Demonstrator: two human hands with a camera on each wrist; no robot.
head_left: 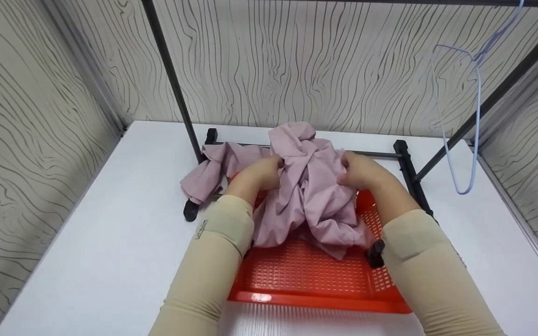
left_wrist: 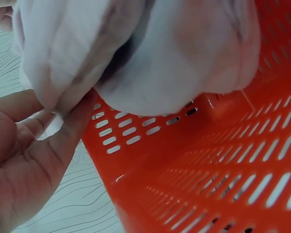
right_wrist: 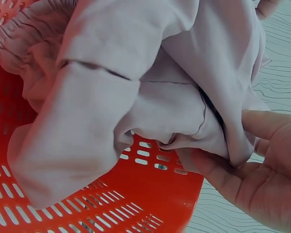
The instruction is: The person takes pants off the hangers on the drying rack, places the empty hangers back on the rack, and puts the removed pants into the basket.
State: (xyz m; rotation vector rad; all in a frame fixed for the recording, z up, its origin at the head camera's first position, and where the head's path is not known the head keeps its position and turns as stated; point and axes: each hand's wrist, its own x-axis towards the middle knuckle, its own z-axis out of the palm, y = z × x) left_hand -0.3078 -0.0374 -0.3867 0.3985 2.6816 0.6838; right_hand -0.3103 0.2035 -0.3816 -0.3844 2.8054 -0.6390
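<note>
A crumpled pink garment (head_left: pixel 311 191) hangs bunched over a red perforated plastic basket (head_left: pixel 311 275). My left hand (head_left: pixel 266 172) pinches its left side between thumb and fingers. On the opposite side my right hand (head_left: pixel 360 170) grips a fold of the same cloth. One part of the garment trails left, past the basket's rim. In the left wrist view, the left hand (left_wrist: pixel 34 155) holds the cloth near the basket edge. The right wrist view shows the right hand (right_wrist: pixel 266 165) pinching a fold, and a gathered, elastic-looking part (right_wrist: pixel 31 36) of the garment. Its full shape is hidden by folds.
A black rack stands around the basket, with its left post (head_left: pixel 171 74) and right post (head_left: pixel 493 93) rising to a top bar (head_left: pixel 390 2). A pale blue wire hanger (head_left: pixel 478 116) hangs at the right. The white table (head_left: pixel 105 242) meets a wood-grain patterned wall (head_left: pixel 297 65) behind.
</note>
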